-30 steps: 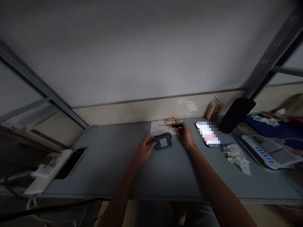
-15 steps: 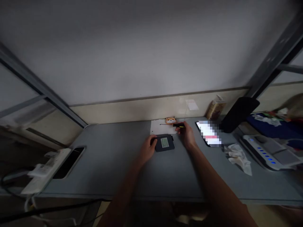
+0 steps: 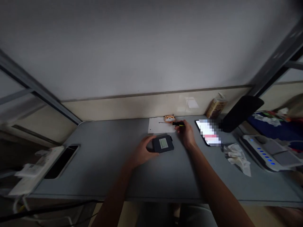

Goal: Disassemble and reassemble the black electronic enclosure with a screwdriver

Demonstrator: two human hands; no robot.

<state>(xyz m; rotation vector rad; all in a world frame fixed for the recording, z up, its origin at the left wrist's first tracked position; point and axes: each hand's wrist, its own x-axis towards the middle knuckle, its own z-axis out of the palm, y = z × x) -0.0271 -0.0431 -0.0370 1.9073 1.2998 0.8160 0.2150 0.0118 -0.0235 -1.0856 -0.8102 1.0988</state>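
A flat black box with a pale greenish label lies near the middle of the desk. My left hand grips it from the left side, thumb along the near edge and fingers at the far edge. In my right hand is a screwdriver with a black and yellow handle. Its thin shaft points left over a white sheet of paper, apart from the box. A small dark speck shows on the paper. Beside the shaft, at the wall, sits an orange and white animal-face item.
Right of my right hand lies a lit phone, with a crumpled tissue, a drink carton, a black cylinder and a device with blue lights further over. A dark phone and a power strip sit left.
My left hand has opened wider around the box's left side, its thumb now at the near edge. The box appears slightly tilted. My right hand still holds the screwdriver in about the same place.
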